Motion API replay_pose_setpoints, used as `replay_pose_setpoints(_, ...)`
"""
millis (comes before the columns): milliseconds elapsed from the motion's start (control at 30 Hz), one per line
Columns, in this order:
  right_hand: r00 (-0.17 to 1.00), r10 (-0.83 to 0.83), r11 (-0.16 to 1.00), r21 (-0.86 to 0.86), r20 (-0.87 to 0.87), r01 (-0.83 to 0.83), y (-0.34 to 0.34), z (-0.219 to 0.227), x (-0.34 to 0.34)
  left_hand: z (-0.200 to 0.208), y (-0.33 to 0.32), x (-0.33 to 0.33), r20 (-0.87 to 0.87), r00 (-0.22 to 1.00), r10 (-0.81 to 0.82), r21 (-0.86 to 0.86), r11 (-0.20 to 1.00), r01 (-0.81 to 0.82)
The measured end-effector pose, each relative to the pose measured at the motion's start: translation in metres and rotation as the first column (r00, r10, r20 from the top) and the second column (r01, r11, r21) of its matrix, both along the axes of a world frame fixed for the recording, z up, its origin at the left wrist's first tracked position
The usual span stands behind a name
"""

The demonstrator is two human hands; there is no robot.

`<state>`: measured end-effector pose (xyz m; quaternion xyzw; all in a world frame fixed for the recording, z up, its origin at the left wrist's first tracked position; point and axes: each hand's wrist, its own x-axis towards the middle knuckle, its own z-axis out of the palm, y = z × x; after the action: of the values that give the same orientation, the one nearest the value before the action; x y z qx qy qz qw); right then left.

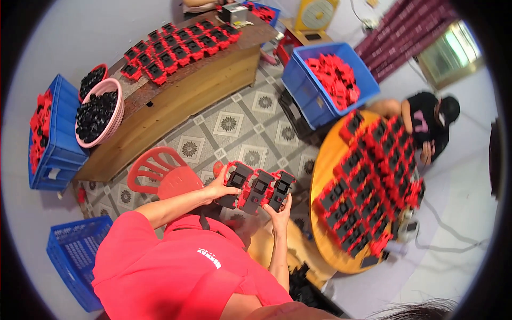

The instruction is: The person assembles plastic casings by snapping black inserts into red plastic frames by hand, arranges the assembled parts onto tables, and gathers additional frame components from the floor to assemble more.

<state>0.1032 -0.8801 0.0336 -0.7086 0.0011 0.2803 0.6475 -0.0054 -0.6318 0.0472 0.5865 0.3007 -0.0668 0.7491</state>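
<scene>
In front of my body I hold a row of three red-and-black plastic assemblies (259,186), side by side, with their black faces turned up. My left hand (218,188) grips the row at its left end, thumb over the top. At the lower right, my right hand (279,214) closes round the last assembly. Parts of the fingers are hidden beneath the row. Many similar red-and-black assemblies (356,184) stand in rows on the round wooden table (325,144) to my right.
More assemblies (178,47) fill the long counter (213,80). A pink basket of black parts (121,101) and blue crates (64,144) stand left. A blue bin (304,80) holds red parts. A red chair (176,178) is close by. Another person (434,120) sits beyond the table.
</scene>
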Motion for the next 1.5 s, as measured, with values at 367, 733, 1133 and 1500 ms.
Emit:
replay_pose_setpoints(367,0.859,0.498,0.864,0.021,0.122,-0.504,0.286,0.048,0.158,0.052,0.191,0.050,0.101,0.847,0.522,-0.135,0.850,-0.509)
replay_pose_setpoints(733,0.605,0.744,0.584,0.164,0.285,-0.795,0.627,0.048,0.258,0.074,0.409,0.104,0.229,0.537,0.812,-0.015,0.554,-0.832)
replay_pose_setpoints(1133,0.459,0.804,0.516,-0.059,0.379,-0.855,0.933,0.020,0.368,0.057,0.684,0.208,-0.029,0.390,0.920,-0.007,0.390,-0.921)
replay_pose_setpoints(1500,0.363,0.849,0.486,-0.299,0.384,-0.821,1.004,0.001,0.389,-0.011,0.748,0.232,-0.164,0.311,0.936,-0.060,0.305,-0.951)
